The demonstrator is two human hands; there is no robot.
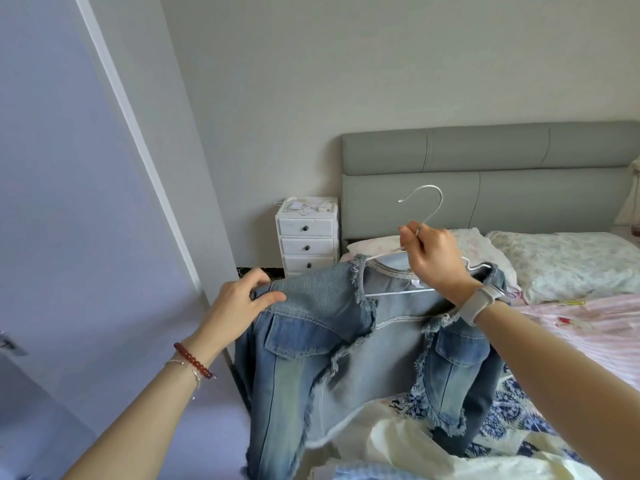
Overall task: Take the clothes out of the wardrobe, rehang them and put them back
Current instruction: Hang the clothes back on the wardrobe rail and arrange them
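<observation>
A small white drawer unit (307, 237) with dark knobs is set against the far wall, just left of a grey padded headboard (485, 174). White cables and a charger (304, 205) are laid on its top. On the right, floral pillows (561, 261) are placed at the head of a bed covered by a pink sheet (588, 327).

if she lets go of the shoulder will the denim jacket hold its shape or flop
Likely flop: the denim jacket already sags and folds below the hanger, so only the wire shapes it. The shoulder pinched by the left hand would probably droop or slip off. Its thick cloth looks fairly heavy, so the right hand would bear it.
</observation>
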